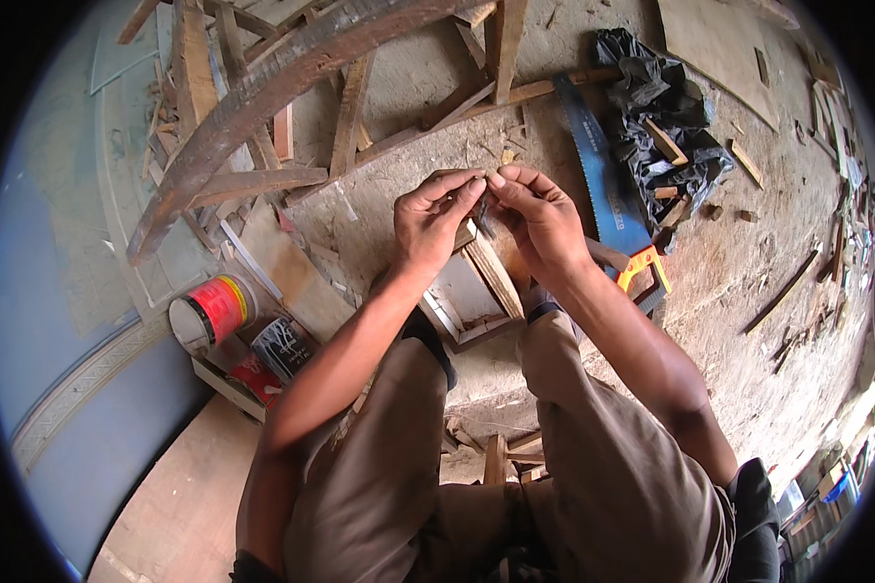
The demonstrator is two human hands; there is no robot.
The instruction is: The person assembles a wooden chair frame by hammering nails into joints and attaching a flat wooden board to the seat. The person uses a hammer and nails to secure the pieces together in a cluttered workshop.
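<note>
My left hand [432,222] and my right hand [546,225] meet fingertip to fingertip, both pinched closed. Whatever sits between the fingertips is too small to name. Dark metal [487,225] shows below the right fingers, and a brown wooden handle [608,256] sticks out past the right wrist. The hand hides whether these are one tool. Just under my hands, between my feet, a small wooden frame [497,279] with a pale panel [465,290] inside rests on the ground.
Right of my hands lie a blue-bladed handsaw [601,175] and crumpled black plastic [656,97] with wood offcuts. A curved timber piece [262,107] and a wooden framework [355,112] stand at the far left. Paint cans [226,303] are beside my left forearm.
</note>
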